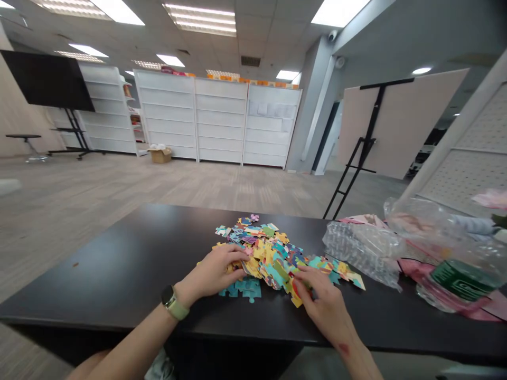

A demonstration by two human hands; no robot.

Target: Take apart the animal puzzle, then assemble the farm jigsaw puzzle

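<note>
A heap of colourful jigsaw puzzle pieces (269, 252) lies on the black table (130, 264), mostly yellow, teal and purple. My left hand (216, 268), with a watch on its wrist, is at the left side of the heap. Its fingers and thumb curl round some yellowish puzzle pieces, partly hidden by the hand. At the near right edge of the heap, my right hand (320, 291) has thumb and fingers closed at a yellow puzzle piece (296, 301) with red beside it. Several teal puzzle pieces (247, 289) lie flat between the hands.
Clear bubble wrap (362, 245) lies right of the heap. Beyond it are pink wrapping and a clear plastic container with a green label (455, 278). A board on a black easel (366, 142) stands behind the table. White shelves (219, 121) line the back.
</note>
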